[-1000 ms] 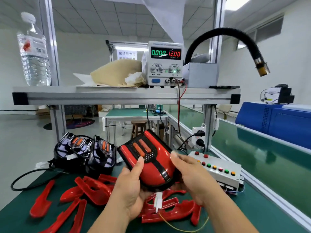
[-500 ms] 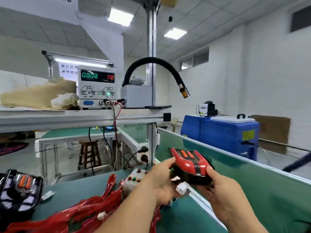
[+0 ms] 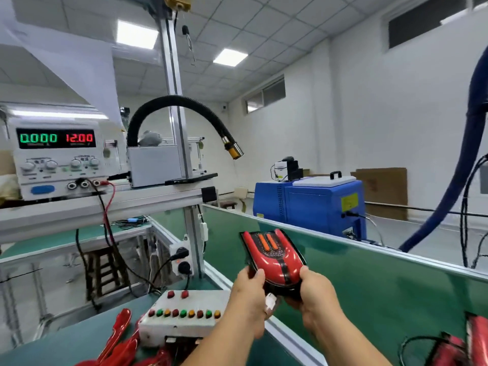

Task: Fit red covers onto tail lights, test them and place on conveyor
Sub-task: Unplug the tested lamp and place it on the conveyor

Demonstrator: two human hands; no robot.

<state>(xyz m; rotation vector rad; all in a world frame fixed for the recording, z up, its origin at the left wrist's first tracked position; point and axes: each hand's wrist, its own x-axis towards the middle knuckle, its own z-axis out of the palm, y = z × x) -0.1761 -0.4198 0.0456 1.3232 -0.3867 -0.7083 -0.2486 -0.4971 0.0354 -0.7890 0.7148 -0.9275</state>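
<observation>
- The tail light, its red cover fitted, is held over the conveyor — near the belt's left rail.
- The left hand grips its rear left edge and the right hand its rear right; 2 thumbs lie on top.
- A button box and loose red covers lie left of the conveyor.

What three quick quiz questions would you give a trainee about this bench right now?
1. True or false: the left hand and right hand both hold the tail light over the conveyor.
2. The red readout on the supply shows: A 5.00, B 12.00, C 24.00?
3. Fill in: the button box lies to the tail light's ___.
Key: 1 true; 2 B; 3 left.
</observation>
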